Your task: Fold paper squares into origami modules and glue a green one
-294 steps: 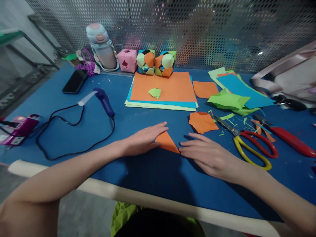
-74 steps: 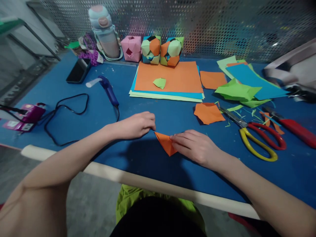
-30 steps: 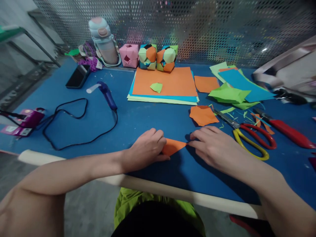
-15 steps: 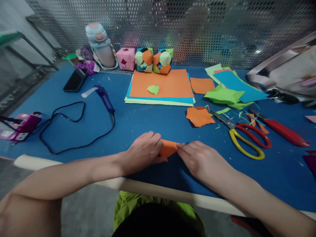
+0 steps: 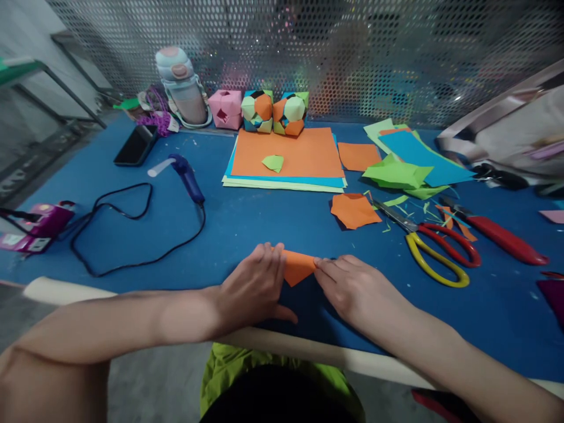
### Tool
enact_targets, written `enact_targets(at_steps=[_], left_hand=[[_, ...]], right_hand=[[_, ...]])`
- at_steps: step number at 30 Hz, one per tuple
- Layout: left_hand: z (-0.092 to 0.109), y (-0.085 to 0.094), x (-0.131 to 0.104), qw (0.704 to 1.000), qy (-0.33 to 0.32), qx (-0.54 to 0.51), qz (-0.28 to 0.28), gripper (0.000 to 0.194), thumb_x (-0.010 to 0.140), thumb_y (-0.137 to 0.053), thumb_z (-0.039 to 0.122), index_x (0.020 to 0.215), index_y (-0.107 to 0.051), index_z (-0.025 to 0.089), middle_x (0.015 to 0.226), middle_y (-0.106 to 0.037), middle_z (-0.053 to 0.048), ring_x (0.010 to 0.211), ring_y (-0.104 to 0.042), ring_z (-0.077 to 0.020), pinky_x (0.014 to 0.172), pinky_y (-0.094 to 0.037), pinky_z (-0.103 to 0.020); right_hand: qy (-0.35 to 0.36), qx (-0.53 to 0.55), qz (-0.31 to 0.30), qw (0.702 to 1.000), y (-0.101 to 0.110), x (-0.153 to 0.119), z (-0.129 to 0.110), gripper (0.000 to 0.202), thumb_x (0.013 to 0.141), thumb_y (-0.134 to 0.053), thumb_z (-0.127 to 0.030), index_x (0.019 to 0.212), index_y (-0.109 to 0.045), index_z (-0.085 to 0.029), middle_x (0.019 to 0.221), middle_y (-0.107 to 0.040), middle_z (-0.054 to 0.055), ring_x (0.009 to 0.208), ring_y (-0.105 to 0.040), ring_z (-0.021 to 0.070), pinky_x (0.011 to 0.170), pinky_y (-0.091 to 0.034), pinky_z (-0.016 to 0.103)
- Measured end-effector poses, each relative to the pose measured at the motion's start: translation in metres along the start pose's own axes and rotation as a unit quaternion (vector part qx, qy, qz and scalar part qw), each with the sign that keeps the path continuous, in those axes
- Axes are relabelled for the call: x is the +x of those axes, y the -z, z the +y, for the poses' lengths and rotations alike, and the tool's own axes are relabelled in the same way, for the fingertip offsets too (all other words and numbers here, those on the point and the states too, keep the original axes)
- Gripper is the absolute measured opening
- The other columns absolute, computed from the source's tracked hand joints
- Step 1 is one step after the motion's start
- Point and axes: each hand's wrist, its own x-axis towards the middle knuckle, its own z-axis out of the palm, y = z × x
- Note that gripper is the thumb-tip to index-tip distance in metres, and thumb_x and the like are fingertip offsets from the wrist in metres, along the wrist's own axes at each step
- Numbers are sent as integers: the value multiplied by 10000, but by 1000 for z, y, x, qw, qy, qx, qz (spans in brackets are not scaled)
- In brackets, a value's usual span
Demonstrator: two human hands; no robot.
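Observation:
A small folded piece of orange paper (image 5: pixel 298 268) lies on the blue tabletop near its front edge, one corner pointing toward me. My left hand (image 5: pixel 255 286) rests flat over the left end of the paper, fingers straight and thumb stretched away to the side; it covers that end. At the opposite corner, the fingertips of my right hand (image 5: pixel 350 286) are closed on the paper and hold it against the table. Just beyond the hands lies a crumpled orange paper piece (image 5: pixel 355 211).
Scissors (image 5: pixel 434 249) and a red-handled tool (image 5: pixel 506 239) lie right among paper scraps. A paper stack (image 5: pixel 286 154) sits behind, with folded paper cubes (image 5: pixel 258 111) at the back. Left are a corded blue glue gun (image 5: pixel 188 179), a phone (image 5: pixel 136 145) and a bottle (image 5: pixel 187 91).
My left hand has flattened and slid slightly toward me, its thumb swinging away from the paper and showing more of it. My right hand stays at its corner.

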Motion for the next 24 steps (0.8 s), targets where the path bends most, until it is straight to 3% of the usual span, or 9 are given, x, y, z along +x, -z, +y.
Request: enact_targets(at_steps=[4, 7, 9, 12, 14, 18, 20, 22, 24], left_hand=[[-9, 0, -3, 999, 26, 33, -15, 945, 689, -370, 786, 1049, -619, -51, 1094, -612, -311, 960, -604, -373, 834, -414, -442], [-20, 4, 2, 998, 56, 11, -15, 866, 732, -306, 769, 925, -661, 3, 971, -660, -287, 833, -646, -336, 739, -475, -451], [-25, 8, 7, 997, 62, -23, 31, 794, 775, -302, 726, 898, -654, 25, 939, -668, -265, 896, -637, -341, 759, -494, -466], [-23, 13, 12, 989, -5, -96, 108, 701, 815, -368, 653, 1044, -585, 28, 1156, -593, -249, 1153, -520, -350, 923, -460, -474], [-21, 16, 13, 981, -28, -134, 137, 575, 841, -430, 570, 1031, -561, 44, 1211, -556, -248, 1229, -454, -343, 977, -432, -472], [-19, 20, 11, 966, 3, -145, 213, 449, 842, -519, 436, 1087, -510, 60, 1297, -480, -268, 1351, -253, -365, 1019, -365, -529], [-16, 17, 12, 967, -38, -162, 195, 526, 850, -512, 426, 1221, -443, 59, 1365, -426, -246, 1386, -157, -338, 1059, -316, -515], [-10, 9, 12, 968, -93, -206, 105, 658, 864, -448, 495, 1328, -348, 39, 1419, -359, -231, 1397, -136, -294, 1094, -287, -453], [-3, -1, 12, 965, -71, -252, 26, 865, 820, -364, 651, 1367, -276, -13, 1442, -298, -252, 1395, -153, -285, 1114, -256, -417]], right_hand=[[-8, 5, -13, 1000, 1, 0, 0, 272, 796, -423, -5, 756, -669, -114, 756, -688, 123, 591, -580, 175, 583, -442, 301], [-8, -1, -14, 1000, 0, 1, -1, 277, 788, -415, 6, 773, -666, -110, 744, -679, 114, 598, -578, 179, 574, -431, 299], [-9, -3, -18, 1000, 0, 1, -2, 272, 778, -417, 11, 762, -660, -111, 741, -673, 112, 592, -573, 185, 562, -420, 306], [-12, 0, -25, 1000, 0, 2, -4, 273, 772, -412, 21, 700, -629, -128, 726, -661, 114, 586, -563, 198, 557, -397, 322], [-13, 3, -22, 1000, 0, 2, -4, 262, 777, -423, 22, 679, -607, -137, 705, -646, 110, 595, -558, 200, 562, -380, 323], [-9, 9, -11, 1000, -2, 2, -5, 229, 792, -447, 4, 698, -602, -135, 680, -623, 96, 595, -550, 197, 554, -367, 315], [-2, -2, -2, 1000, -2, 1, -6, 242, 782, -432, 13, 717, -614, -133, 685, -629, 99, 612, -562, 207, 563, -386, 319], [6, -20, 1, 1000, -2, 0, -6, 255, 759, -426, 23, 743, -632, -127, 695, -642, 105, 641, -578, 217, 595, -417, 326], [11, -31, -6, 999, -1, -1, -6, 258, 740, -438, 22, 808, -654, -102, 742, -664, 123, 680, -596, 226, 633, -446, 335]])
